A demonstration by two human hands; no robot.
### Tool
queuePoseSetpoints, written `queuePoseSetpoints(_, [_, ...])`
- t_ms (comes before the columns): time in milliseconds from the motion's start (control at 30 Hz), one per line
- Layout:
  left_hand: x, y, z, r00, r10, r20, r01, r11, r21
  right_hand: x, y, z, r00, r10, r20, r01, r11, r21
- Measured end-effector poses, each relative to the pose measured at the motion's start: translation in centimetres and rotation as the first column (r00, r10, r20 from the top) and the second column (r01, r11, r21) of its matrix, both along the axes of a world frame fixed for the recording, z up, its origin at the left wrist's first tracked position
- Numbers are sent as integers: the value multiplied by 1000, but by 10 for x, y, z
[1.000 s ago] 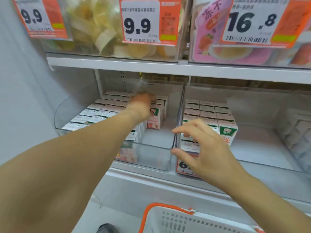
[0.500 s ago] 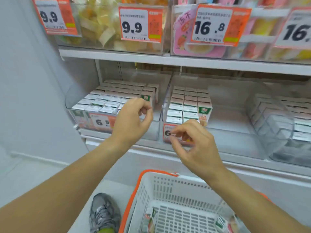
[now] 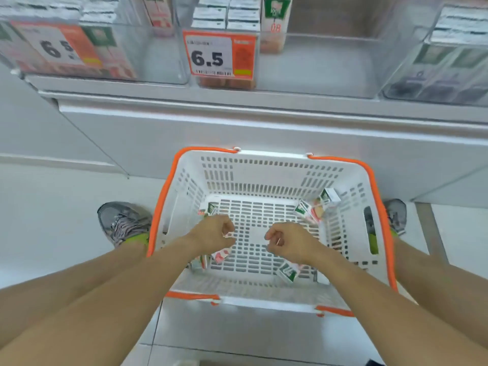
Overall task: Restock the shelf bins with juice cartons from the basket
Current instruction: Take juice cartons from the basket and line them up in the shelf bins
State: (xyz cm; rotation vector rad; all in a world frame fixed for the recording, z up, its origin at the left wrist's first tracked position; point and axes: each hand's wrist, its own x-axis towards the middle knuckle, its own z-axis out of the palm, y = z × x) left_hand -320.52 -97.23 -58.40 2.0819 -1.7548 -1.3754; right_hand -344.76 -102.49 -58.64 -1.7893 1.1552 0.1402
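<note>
I'm looking down into a shop aisle, a grocery or convenience store by the fittings. Across the top of the frame runs a grey metal shelf (image 3: 264, 107) lined with clear plastic bins (image 3: 330, 64) holding rows of small white and green juice cartons (image 3: 227, 14). Orange-and-white price tags are fixed to the bin fronts: one at upper centre reads 6.5 (image 3: 220, 56), a blurred one at upper left (image 3: 56, 47) starts with 6. On the pale tiled floor (image 3: 52, 207) in the middle stands a white perforated plastic shopping basket with orange rim and handles (image 3: 264, 178)
</note>
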Motion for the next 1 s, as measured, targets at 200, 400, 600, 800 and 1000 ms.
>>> queuePoseSetpoints(200, [-10, -3, -51, 973, -53, 225, 40, 997, 63, -32, -3, -52, 937, 103, -334, -76, 993, 94])
queuePoseSetpoints(400, [-6, -15, -75, 949, -127, 289, 64, 974, 218, -32, -7, -77, 887, 69, -457, -20, 994, 111])
queuePoseSetpoints(600, [-3, -29, -90, 966, -184, 181, 148, 969, 199, -13, -4, -89, 913, 54, -403, -23, 996, 81])
queuePoseSetpoints(800, [0, -14, -103, 900, -335, 278, 278, 934, 226, -2, -8, -85, 901, 263, -345, -222, 963, 152])
queuePoseSetpoints(1000, [-1, -7, -105, 928, -300, 221, 246, 939, 242, -6, -2, -86, 952, 178, -248, -108, 956, 272])
